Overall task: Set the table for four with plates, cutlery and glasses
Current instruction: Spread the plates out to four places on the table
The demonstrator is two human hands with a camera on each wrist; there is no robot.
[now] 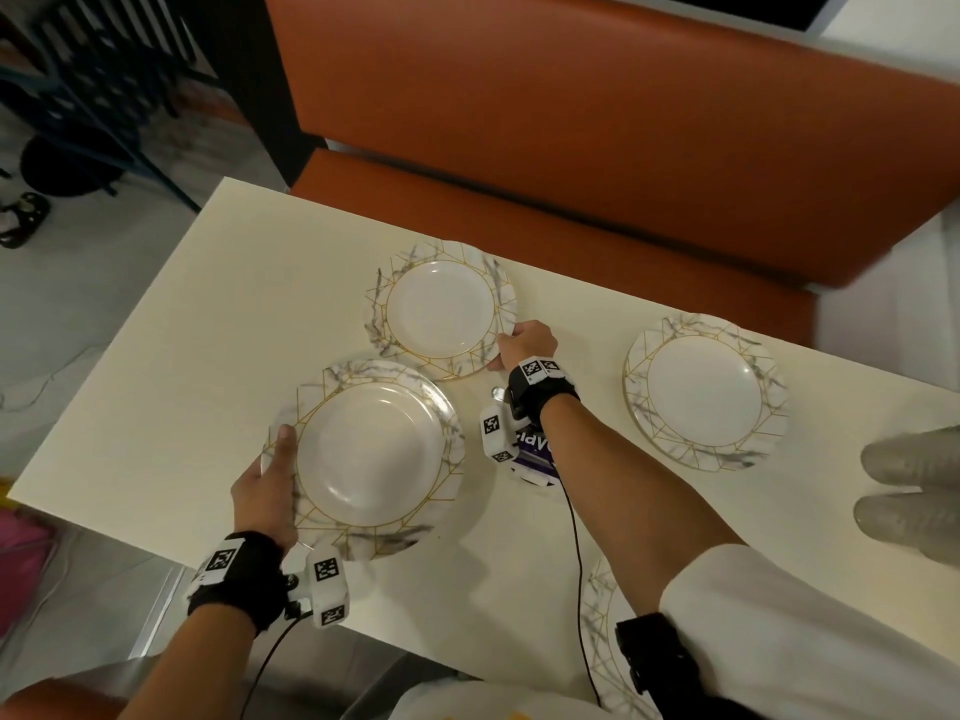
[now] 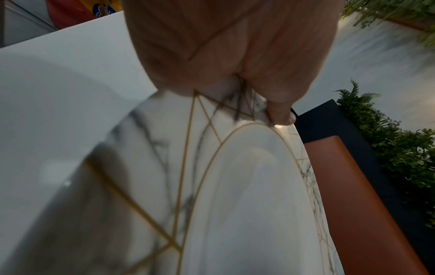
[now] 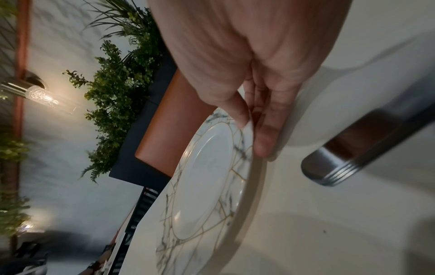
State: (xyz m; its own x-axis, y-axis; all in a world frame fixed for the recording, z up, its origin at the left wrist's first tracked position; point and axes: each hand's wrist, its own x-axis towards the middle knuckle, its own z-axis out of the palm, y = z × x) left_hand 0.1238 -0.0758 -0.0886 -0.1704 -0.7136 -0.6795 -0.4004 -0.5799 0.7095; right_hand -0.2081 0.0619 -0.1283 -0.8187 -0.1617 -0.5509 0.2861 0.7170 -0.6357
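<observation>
Four white marble-patterned plates with gold lines are on the cream table (image 1: 156, 356). My left hand (image 1: 270, 480) grips the left rim of the near-left plate (image 1: 371, 454), thumb (image 2: 280, 111) on top and fingers underneath; this plate (image 2: 247, 186) fills the left wrist view. My right hand (image 1: 522, 345) pinches the near-right rim of the far plate (image 1: 441, 309), and the right wrist view shows that plate (image 3: 207, 176) with its held edge raised by my fingers (image 3: 261, 134). A third plate (image 1: 704, 392) lies flat at the right. My right forearm partly covers a fourth plate (image 1: 597, 631) at the near edge.
Two frosted glasses (image 1: 909, 491) lie at the right edge of the table. An orange bench (image 1: 571, 148) runs along the far side. A purple-labelled item (image 1: 535, 454) sits under my right wrist. A blurred brown cylinder with a steel end (image 3: 353, 154) shows beside the far plate.
</observation>
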